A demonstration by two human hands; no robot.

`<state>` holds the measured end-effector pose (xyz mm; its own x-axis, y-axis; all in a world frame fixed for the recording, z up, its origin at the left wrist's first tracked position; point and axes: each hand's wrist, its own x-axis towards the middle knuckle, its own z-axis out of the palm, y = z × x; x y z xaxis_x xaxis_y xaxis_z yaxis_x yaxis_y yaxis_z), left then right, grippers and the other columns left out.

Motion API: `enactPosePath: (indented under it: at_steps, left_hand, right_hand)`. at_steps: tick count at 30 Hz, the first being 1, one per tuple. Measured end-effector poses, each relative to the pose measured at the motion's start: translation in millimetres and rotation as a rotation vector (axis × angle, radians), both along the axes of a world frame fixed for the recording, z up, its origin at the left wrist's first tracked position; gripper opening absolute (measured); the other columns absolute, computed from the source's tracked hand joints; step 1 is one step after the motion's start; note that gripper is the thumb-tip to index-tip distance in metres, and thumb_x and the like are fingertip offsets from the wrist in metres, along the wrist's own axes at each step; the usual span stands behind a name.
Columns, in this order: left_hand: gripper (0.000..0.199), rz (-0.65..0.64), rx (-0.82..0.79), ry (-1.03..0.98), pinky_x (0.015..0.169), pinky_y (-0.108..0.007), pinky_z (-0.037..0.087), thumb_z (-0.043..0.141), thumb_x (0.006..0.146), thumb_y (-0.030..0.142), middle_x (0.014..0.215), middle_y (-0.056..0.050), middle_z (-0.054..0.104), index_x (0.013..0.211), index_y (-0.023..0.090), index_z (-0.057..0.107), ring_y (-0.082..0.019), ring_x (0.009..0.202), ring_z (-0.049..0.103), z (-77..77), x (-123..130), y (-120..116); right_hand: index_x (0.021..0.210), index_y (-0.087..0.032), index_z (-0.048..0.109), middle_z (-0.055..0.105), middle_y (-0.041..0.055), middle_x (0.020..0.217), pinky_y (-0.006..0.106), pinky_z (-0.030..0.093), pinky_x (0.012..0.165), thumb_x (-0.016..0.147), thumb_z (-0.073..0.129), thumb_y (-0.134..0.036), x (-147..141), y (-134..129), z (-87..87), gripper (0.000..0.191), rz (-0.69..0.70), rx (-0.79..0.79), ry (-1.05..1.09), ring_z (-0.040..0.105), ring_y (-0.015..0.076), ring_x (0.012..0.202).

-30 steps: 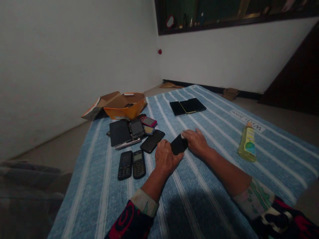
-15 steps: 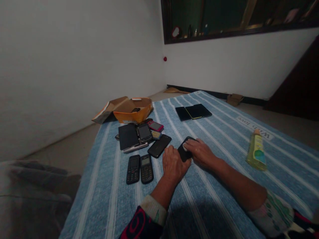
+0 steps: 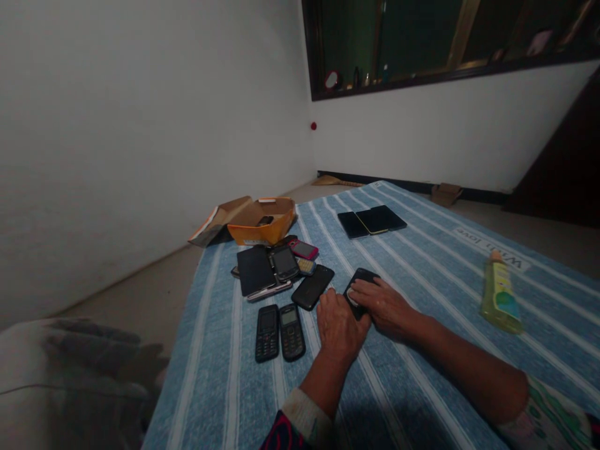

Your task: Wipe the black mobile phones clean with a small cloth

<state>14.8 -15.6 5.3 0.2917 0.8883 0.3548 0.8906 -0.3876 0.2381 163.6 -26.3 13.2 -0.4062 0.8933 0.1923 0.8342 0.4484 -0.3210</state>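
The dark phone (image 3: 363, 275) lies on the middle part of the blue striped cloth (image 3: 440, 269), well apart from its left edge and its right edge. Both hands are at it, so neither one has far to reach. The left hand (image 3: 341, 328) is at the phone's near, left end. Its thumb goes along the near end and its fingers curl down at the left side, so it has hold of the phone there, but I cannot tell how tight. The right hand (image 3: 384, 306) comes in from the other side. Its fingers are bent close over a small white wad (image 3: 351, 298) and rest on top of the phone. The long way of the phone points away from the person, and its far end leans a bit to the right. That far end sticks out past the fingers, toward the cloth's far corner. Just left of the left hand is a black phone (image 3: 313, 287), which leans the same way. A yellow bottle (image 3: 502, 300) lies near the cloth's right edge, well apart from the right hand.
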Motion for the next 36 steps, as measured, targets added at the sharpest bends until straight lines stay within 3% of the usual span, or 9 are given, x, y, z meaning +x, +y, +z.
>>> enactPosePath:
  at_steps: [7, 12, 18, 23, 27, 36]
  left_hand:
    - [0.041, -0.009, -0.017, 0.004, 0.090, -0.046, 0.046, 0.068, 0.077, 0.042, 0.106, -0.016, 0.060, 0.101, 0.009, 0.064, -0.033, 0.104, 0.055, -0.7, -1.0, -1.7]
    - [0.040, 0.006, 0.031, 0.020, 0.088, -0.045, 0.047, 0.068, 0.076, 0.044, 0.101, -0.012, 0.060, 0.100, 0.012, 0.064, -0.032, 0.101, 0.055, -4.5, -1.7, -2.3]
    - [0.044, 0.014, 0.019, 0.021, 0.090, -0.046, 0.046, 0.068, 0.075, 0.046, 0.104, -0.013, 0.060, 0.101, 0.012, 0.064, -0.032, 0.103, 0.055, -8.6, -2.5, -1.4]
    - [0.046, 0.009, 0.004, 0.020, 0.091, -0.047, 0.047, 0.070, 0.073, 0.045, 0.105, -0.014, 0.060, 0.102, 0.010, 0.065, -0.033, 0.103, 0.055, -9.9, -3.8, -1.6]
    - [0.045, 0.001, 0.020, 0.027, 0.091, -0.048, 0.047, 0.070, 0.072, 0.043, 0.104, -0.015, 0.060, 0.102, 0.010, 0.065, -0.034, 0.104, 0.055, -13.0, -5.2, -1.2]
    - [0.048, 0.019, 0.070, 0.031, 0.093, -0.047, 0.047, 0.068, 0.074, 0.040, 0.111, -0.018, 0.061, 0.108, 0.006, 0.065, -0.033, 0.104, 0.055, -19.9, -6.2, 0.6]
  right_hand:
    - [0.131, -0.021, 0.057, 0.056, 0.0138, 0.138, 0.050, 0.031, 0.107, 0.091, 0.041, -0.010, 7.4, 11.7, -9.0, 0.044, -0.035, 0.040, 0.026, 0.042, 0.0251, 0.137]
    - [0.133, -0.020, 0.053, 0.049, 0.0151, 0.145, 0.056, 0.028, 0.107, 0.088, 0.036, -0.004, 14.9, 15.1, -11.2, 0.050, -0.176, 0.007, -0.006, 0.041, 0.0262, 0.136]
    - [0.133, -0.019, 0.052, 0.054, 0.0142, 0.137, 0.045, 0.040, 0.099, 0.087, 0.040, -0.005, 18.9, 10.8, -19.9, 0.050, -0.226, 0.011, -0.015, 0.051, 0.0253, 0.124]
    - [0.133, -0.019, 0.054, 0.054, 0.0141, 0.139, 0.047, 0.040, 0.103, 0.087, 0.040, -0.003, 22.6, 9.9, -31.1, 0.051, -0.219, 0.070, -0.003, 0.050, 0.0270, 0.128]
    - [0.129, -0.022, 0.060, 0.060, 0.0120, 0.135, 0.050, 0.040, 0.106, 0.089, 0.041, -0.006, 23.4, 13.5, -29.1, 0.046, -0.206, 0.101, 0.010, 0.052, 0.0282, 0.128]
    - [0.127, -0.024, 0.061, 0.061, 0.0114, 0.135, 0.052, 0.033, 0.111, 0.090, 0.041, -0.005, 8.7, 18.5, -27.6, 0.046, -0.019, 0.171, 0.032, 0.051, 0.0238, 0.131]
